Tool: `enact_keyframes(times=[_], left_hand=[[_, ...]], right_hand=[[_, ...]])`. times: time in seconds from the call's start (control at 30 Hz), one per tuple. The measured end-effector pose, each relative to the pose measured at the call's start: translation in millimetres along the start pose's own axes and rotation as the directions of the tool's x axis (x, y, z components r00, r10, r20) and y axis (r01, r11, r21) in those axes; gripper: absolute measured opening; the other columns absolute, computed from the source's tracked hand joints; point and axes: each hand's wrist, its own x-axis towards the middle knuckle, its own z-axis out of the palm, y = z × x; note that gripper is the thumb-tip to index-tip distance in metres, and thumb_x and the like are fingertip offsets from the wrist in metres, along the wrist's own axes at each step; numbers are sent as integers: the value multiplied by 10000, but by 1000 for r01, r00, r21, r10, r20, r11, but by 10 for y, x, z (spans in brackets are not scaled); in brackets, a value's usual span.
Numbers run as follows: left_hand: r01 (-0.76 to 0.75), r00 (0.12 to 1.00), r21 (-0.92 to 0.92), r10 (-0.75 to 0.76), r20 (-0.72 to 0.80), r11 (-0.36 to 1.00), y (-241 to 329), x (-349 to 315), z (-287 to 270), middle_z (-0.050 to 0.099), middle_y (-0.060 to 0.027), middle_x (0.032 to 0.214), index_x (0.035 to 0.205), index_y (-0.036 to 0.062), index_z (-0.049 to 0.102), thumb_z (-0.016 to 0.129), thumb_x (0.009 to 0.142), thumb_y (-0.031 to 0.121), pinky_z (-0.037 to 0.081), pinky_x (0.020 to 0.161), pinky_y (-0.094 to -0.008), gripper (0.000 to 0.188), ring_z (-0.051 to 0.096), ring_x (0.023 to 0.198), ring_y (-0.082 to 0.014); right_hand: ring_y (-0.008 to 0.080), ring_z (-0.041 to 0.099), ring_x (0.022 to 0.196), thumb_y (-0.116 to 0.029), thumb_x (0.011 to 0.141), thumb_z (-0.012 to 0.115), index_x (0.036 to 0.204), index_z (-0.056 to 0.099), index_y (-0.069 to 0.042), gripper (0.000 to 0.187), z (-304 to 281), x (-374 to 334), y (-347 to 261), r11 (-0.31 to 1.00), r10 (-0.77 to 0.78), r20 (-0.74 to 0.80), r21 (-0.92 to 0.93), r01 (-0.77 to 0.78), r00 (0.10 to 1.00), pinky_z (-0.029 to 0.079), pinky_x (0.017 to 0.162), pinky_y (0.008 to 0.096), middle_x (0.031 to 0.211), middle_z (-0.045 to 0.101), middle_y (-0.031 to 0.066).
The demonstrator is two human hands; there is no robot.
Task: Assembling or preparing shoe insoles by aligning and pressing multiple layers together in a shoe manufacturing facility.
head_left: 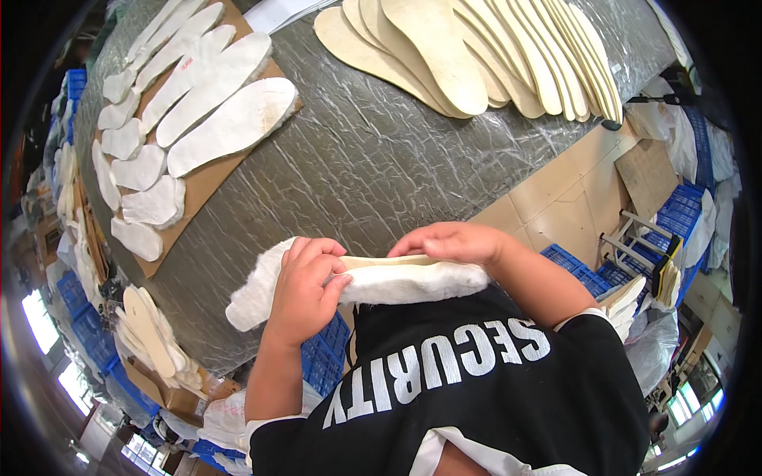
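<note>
In front of my body, at the near edge of the table, I hold a white fleece piece (413,284) shaped like a long sole sleeve. A beige insole (373,262) shows along its upper edge, partly covered by the fleece. My left hand (308,278) grips the fleece and insole together with bent fingers, and the fleece's wide white end (255,297) sticks out left of it. On the right, my right hand (444,242) is closed over the far edge of the same pair; its fingertips are partly hidden behind the insole.
A plastic-covered table (349,159) spreads ahead. At its back lies a fanned row of beige insoles (436,55). White fleece pieces (230,131) rest on brown cardboard (202,190) at the left. Blue crates (675,214) and a metal step ladder (635,250) stand right of the table.
</note>
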Motion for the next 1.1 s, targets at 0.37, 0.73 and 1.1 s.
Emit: enact_keyframes(times=[0.37,0.73,1.1], left_hand=[[46,994,-84,-54,-99,995,-51,-110,112,612,-79,932,764,39,568,678,726,61,398,847,-382,119,514,924,-284],[-118,980,122,135,-144,985,210,-49,174,586,-56,887,759,68,594,709,679,77,366,879,-436,141,507,902,-259],[-379,916,460,396,63,803,434,-144,252,582,36,790,762,134,621,684,699,156,348,879,-459,92,558,835,-170]], right_hand=[[225,634,874,-262,872,639,1170,587,-49,370,152,-224,-111,792,-93,-134,-610,-9,987,474,802,337,955,675,125],[126,519,1018,-349,985,483,1154,560,-3,393,20,-114,99,996,-38,135,-76,48,990,415,881,299,1114,587,50],[427,604,809,-152,893,504,907,576,23,190,305,372,41,565,-295,-338,-816,-122,894,467,729,468,833,624,262]])
